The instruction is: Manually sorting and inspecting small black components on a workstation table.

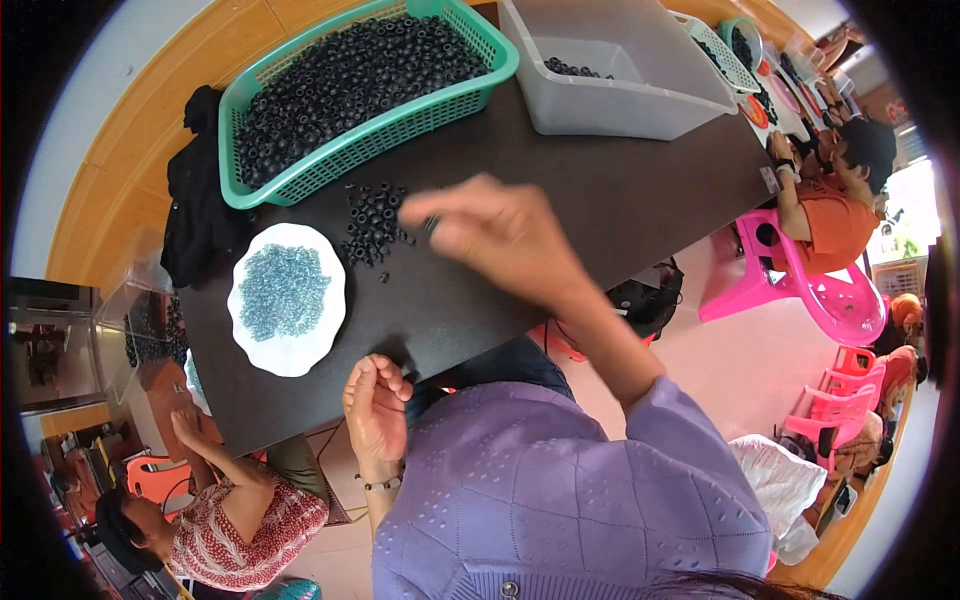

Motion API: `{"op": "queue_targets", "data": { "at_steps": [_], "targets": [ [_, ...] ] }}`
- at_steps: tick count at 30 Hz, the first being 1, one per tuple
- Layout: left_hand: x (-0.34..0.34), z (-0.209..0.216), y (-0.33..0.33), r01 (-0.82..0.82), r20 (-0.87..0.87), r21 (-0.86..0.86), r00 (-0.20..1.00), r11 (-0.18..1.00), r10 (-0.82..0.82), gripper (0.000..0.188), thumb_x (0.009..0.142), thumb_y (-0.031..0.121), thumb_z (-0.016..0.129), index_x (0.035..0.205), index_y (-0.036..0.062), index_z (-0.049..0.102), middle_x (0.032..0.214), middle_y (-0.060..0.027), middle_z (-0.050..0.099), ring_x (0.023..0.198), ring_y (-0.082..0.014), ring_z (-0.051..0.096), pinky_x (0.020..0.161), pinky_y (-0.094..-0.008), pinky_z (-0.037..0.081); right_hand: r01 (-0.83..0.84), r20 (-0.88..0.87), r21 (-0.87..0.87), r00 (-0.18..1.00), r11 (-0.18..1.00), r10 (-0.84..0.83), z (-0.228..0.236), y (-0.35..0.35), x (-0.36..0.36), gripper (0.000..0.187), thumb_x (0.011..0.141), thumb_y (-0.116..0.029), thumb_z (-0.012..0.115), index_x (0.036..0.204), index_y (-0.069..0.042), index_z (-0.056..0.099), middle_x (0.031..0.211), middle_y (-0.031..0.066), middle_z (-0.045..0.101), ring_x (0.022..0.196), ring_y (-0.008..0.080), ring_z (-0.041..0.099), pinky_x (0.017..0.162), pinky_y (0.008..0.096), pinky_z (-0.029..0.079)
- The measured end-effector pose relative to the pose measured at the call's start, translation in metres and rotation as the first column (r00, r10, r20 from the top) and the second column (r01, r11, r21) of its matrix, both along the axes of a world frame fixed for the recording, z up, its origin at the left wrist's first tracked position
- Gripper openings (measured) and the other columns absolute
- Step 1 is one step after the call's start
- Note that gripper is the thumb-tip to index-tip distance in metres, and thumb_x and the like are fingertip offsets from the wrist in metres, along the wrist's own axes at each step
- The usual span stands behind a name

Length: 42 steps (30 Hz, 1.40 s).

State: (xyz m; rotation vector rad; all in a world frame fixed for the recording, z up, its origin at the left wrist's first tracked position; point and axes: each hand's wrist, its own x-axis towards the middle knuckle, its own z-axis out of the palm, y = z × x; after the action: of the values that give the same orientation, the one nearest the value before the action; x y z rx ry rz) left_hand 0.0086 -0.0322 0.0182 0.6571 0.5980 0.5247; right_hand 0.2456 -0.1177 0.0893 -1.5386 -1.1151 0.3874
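Over the dark table my right hand is pinched, slightly blurred, on a small black ring-shaped part that shows between thumb and forefinger. Just left of it lies a loose pile of black ring-shaped parts. My left hand is near the table's front edge, fingers curled and thumb against them; whatever they hold, if anything, cannot be made out. Between that hand and the basket, a white scalloped plate carries many tiny clear-bluish pieces. Behind the pile stands a green basket full of black ring-shaped parts.
A translucent plastic bin with some black parts stands at the table's far right. Dark cloth hangs beside the basket. One person sits at lower left, another at right by a pink chair. A black bag is below the table's right edge.
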Motion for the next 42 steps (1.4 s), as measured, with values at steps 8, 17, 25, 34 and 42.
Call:
{"op": "queue_targets", "data": {
  "at_steps": [8, 17, 25, 34, 42],
  "targets": [
    [0.003, 0.005, -0.001, 0.051, -0.016, -0.016, 0.999, 0.999, -0.051, 0.017, 0.097, 0.019, 0.052, 0.088, 0.0049, 0.057, 0.079, -0.0006, 0.054, 0.069, -0.0096, 0.048, 0.059, -0.0248, 0.04, 0.723, 0.556, 0.221, 0.458, 0.654, -0.694, 0.066, -0.03, 0.166, 0.028, 0.084, -0.023, 0.065, 0.109, -0.01, 0.069, 0.097, 0.0129, 0.07, 0.08, 0.0182, 0.064, 0.074, 0.0295, 0.049],
    [0.0, 0.002, 0.0, 0.049, -0.021, -0.017, 0.999, 0.999, -0.049, 0.019, 0.096, 0.021, 0.053, 0.087, 0.0049, 0.057, 0.08, -0.0013, 0.055, 0.069, -0.0097, 0.049, 0.06, -0.0254, 0.042, 0.794, 0.647, -0.078, 0.501, 0.603, -0.575, 0.028, -0.026, 0.18, 0.036, 0.087, -0.032, 0.061, 0.106, -0.003, 0.069, 0.1, 0.0166, 0.069, 0.094, 0.0278, 0.067, 0.083, 0.0328, 0.049],
    [0.0, 0.004, 0.0, 0.053, -0.026, -0.002, 0.998, 0.999, -0.053, 0.021, 0.096, 0.022, 0.054, 0.083, 0.0048, 0.056, 0.079, -0.0013, 0.053, 0.068, -0.0101, 0.049, 0.059, -0.026, 0.041, 0.548, 0.568, 0.373, 0.503, 0.749, -0.651, 0.02, -0.005, 0.118, 0.014, 0.087, -0.016, 0.065, 0.093, -0.005, 0.072, 0.091, 0.0091, 0.07, 0.077, 0.0142, 0.064, 0.068, 0.0263, 0.049],
    [0.0, 0.002, -0.001, 0.038, -0.042, -0.023, 0.998, 0.999, -0.039, 0.022, 0.095, 0.022, 0.054, 0.083, 0.0039, 0.059, 0.072, -0.0022, 0.054, 0.065, -0.0108, 0.05, 0.059, -0.0261, 0.043, 0.12, 0.487, -0.153, 0.873, 0.981, -0.031, -0.024, 0.029, 0.058, 0.031, 0.077, -0.004, 0.071, 0.106, -0.008, 0.061, 0.092, 0.0058, 0.06, 0.07, 0.0171, 0.055, 0.062, 0.0282, 0.046],
    [-0.003, -0.002, -0.001, 0.063, 0.031, -0.031, 0.998, 0.998, -0.062, 0.021, 0.097, 0.019, 0.053, 0.091, 0.001, 0.062, 0.076, -0.0018, 0.058, 0.067, -0.01, 0.054, 0.061, -0.0253, 0.047, 0.126, 0.561, -0.248, 0.827, 0.96, 0.037, -0.056, 0.039, 0.067, 0.029, 0.076, -0.006, 0.07, 0.104, -0.008, 0.062, 0.088, 0.008, 0.057, 0.075, 0.0218, 0.056, 0.066, 0.0335, 0.047]
  ]
}}
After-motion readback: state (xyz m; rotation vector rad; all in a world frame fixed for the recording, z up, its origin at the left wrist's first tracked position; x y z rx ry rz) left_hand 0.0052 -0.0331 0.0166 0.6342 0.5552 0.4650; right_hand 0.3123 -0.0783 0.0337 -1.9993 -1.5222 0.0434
